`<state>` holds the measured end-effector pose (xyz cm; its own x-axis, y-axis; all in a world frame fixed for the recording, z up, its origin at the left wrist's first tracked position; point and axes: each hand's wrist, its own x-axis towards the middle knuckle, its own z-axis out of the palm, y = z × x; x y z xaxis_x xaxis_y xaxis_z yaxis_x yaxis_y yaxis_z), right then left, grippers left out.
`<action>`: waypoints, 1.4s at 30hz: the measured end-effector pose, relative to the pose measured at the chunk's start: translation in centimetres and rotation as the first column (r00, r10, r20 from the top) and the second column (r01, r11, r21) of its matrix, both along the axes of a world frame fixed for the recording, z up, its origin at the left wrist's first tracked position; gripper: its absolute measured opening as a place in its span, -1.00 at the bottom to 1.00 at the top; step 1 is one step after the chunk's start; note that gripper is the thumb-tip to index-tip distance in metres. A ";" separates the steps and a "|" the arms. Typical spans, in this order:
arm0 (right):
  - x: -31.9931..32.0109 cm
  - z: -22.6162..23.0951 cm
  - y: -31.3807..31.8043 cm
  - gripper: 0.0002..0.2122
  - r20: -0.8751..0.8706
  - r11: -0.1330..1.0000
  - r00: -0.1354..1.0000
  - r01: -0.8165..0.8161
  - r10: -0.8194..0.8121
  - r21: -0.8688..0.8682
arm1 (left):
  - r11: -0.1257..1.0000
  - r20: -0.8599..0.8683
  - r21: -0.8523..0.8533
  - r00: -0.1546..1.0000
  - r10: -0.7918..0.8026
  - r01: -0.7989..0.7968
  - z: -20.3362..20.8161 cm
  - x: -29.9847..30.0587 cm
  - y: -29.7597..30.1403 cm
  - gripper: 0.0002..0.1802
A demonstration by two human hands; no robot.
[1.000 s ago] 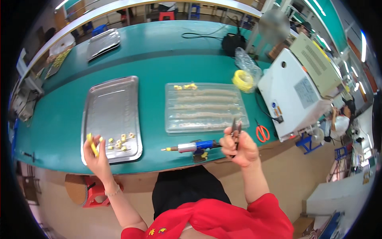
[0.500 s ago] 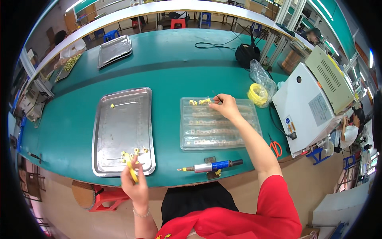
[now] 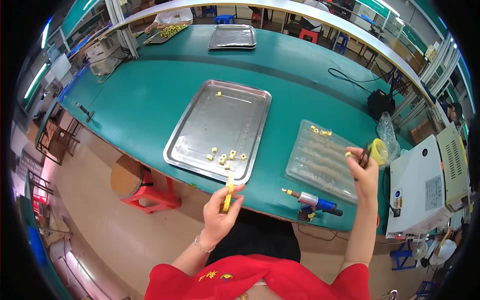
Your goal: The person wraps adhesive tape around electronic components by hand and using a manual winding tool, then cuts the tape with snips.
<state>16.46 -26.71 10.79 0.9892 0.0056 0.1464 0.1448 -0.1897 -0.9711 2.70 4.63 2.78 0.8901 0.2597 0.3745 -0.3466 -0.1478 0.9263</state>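
My left hand (image 3: 220,214) is closed around a slim yellow tool (image 3: 228,198) like tweezers, above the near edge of a metal tray (image 3: 220,125). Several small yellow-and-white blocks (image 3: 223,159) lie loose near the tool's tip, and one sits at the tray's far end. My right hand (image 3: 364,172) is closed around a slim dark tool (image 3: 369,150), over the right side of a clear plastic tray (image 3: 315,167). A yellowish spot shows at its fingertips, too small to make out. Rows of small pieces fill the plastic tray, with several yellow blocks (image 3: 320,131) at its far end.
A blue-and-silver cylindrical tool (image 3: 315,201) rests on a stand at the table's near edge. Right of the plastic tray are a yellow coil (image 3: 378,152), a plastic bag and a white machine (image 3: 417,187). Far back, another metal tray (image 3: 232,37) lies near a co-worker's hands.
My view has swung left. My right hand has moved from the plastic tray's far row to its right side, while my left hand stays by the metal tray's near edge.
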 end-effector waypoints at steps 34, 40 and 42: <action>-15.2 -6.3 8.7 -0.75 0.182 0.925 0.931 -0.347 0.318 0.158 | 0.580 -0.084 -0.685 0.744 -0.663 0.440 -1.0 -2.7 -5.3 -0.57; -15.4 -6.8 8.7 -0.78 0.146 0.918 0.938 -0.340 0.315 0.206 | 0.600 -0.064 -0.670 0.771 -0.633 0.437 -0.9 -2.6 -5.6 -0.55; -15.5 -7.0 8.9 -0.80 0.146 0.913 0.939 -0.338 0.311 0.229 | 0.591 -0.058 -0.679 0.771 -0.635 0.436 -1.0 -2.7 -5.6 -0.53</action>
